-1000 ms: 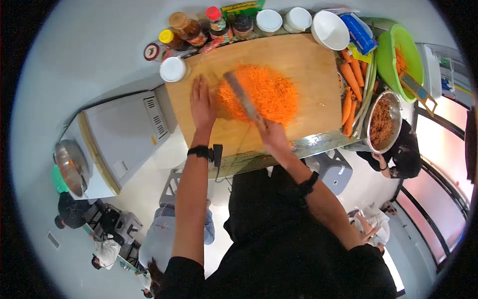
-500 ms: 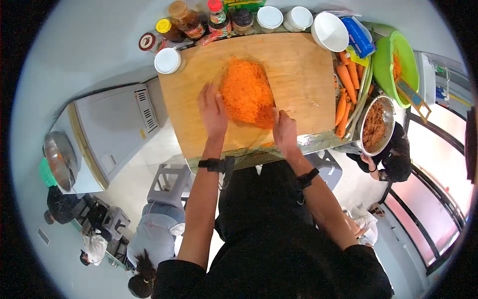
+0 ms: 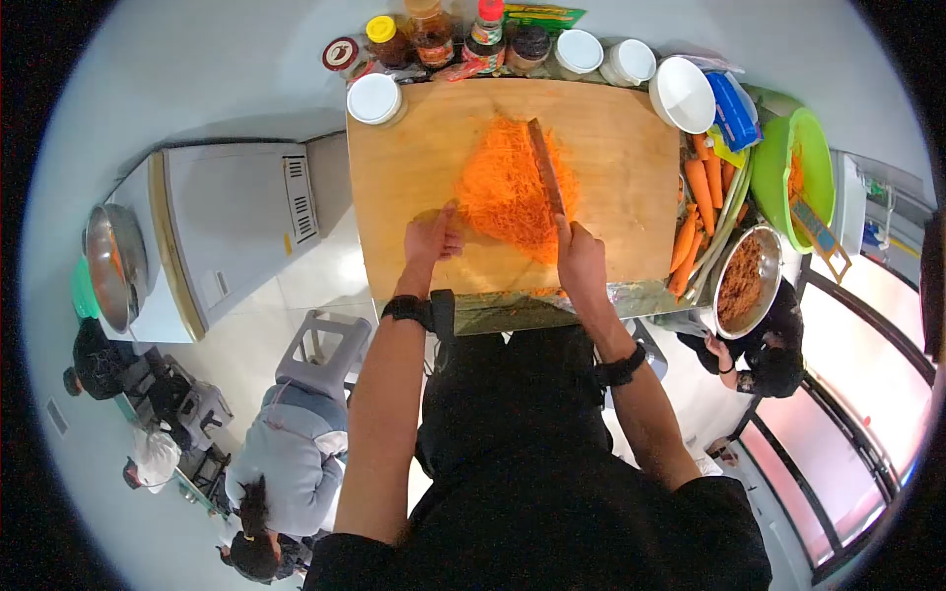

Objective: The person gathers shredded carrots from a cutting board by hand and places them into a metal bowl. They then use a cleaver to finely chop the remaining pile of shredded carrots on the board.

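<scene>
A mound of finely shredded carrot lies on the wooden cutting board. My right hand is wrapped round the handle of a knife, whose blade rests over the right part of the mound and points away from me. At the mound's lower left, my left hand is over the board with its thumb out and its other fingers curled; whether anything is inside them is hidden.
Jars and bottles line the board's far edge beside a white bowl. Whole carrots, a green basin and a metal bowl of brown food stand at the right. Other people are beyond the board.
The knife has come up over the carrot mound with my right hand. My left hand has drawn back from the mound's left side and its fingers have curled. The view has shifted.
</scene>
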Demonstrator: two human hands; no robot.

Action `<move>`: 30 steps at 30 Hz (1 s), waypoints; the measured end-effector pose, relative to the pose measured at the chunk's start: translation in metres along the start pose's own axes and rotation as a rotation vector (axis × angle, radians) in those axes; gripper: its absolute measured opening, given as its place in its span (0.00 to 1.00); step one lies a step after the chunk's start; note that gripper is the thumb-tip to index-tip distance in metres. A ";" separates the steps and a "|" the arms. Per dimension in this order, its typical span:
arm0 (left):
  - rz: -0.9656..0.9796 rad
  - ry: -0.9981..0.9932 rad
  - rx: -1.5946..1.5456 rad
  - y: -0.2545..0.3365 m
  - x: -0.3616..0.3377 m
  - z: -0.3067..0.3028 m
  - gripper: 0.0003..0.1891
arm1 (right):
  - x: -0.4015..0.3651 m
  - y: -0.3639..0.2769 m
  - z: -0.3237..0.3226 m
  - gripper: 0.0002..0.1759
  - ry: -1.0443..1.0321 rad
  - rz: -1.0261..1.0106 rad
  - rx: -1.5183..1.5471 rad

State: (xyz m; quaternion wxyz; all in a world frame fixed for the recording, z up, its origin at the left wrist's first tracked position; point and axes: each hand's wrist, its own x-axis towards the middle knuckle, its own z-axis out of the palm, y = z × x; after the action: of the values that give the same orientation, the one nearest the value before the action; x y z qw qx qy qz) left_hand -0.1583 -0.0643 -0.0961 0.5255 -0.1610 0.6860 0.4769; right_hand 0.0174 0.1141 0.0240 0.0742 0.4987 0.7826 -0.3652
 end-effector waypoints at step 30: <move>-0.015 0.019 0.093 -0.011 0.012 0.000 0.30 | 0.017 0.053 -0.007 0.24 0.054 -0.149 -0.135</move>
State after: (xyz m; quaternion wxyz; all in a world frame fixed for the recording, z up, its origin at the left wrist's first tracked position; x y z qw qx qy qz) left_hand -0.1553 -0.0666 -0.1117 0.5293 -0.1463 0.7111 0.4390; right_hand 0.0545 0.1432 -0.0057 0.0592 0.4428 0.8420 -0.3024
